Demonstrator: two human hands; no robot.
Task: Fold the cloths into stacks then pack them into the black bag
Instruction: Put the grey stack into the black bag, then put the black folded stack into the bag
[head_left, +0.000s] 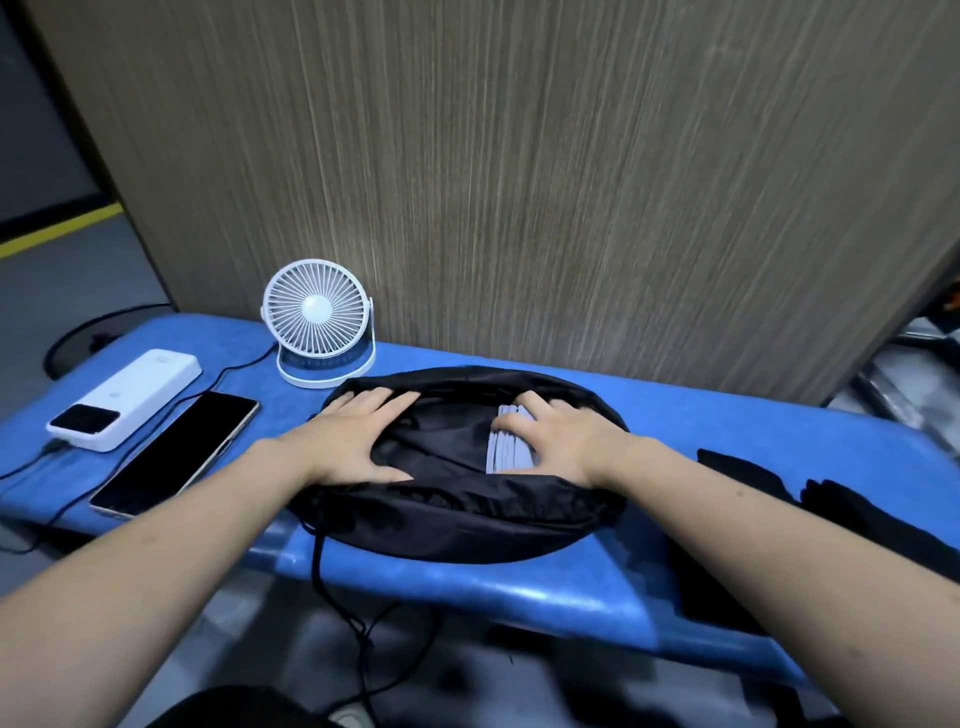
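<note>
Forearms bare, reaching in from the near edge of the tabletop (519, 587) to the bag (457, 525). Left hand (353, 441) flat, fingers straight and spread, pressing the bag's left rim open; nothing gripped. Right hand (561, 441) inside the mouth, fingers lightly bent over the stack (506, 449), pressing it down on the right side of the interior; whether any finger hooks under it cannot be told.

Progress, judged: grey cloths folded and stacked, one stack already within the bag. Left to do: seat it fully, add any others, draw the mouth shut. Dark fabric (857, 509) lying at the right end of the tabletop, just beside the bag; blurred, cannot tell if it counts as more cloths.

Materials: bag thin black synthetic, limp, gathered hem, mouth held in a wide oval, drawcord (324, 571) hanging over the near edge. Stack showing even layered grey edges, soft, compressible. Tabletop blue, padded, slightly glossy, rounded edge.

Left end: phone (176, 457), glossy black slab; white power bank (124, 397); round white fan (319, 327) near the far edge, ribbed grille. Wood-grain panel (519, 182) behind.
</note>
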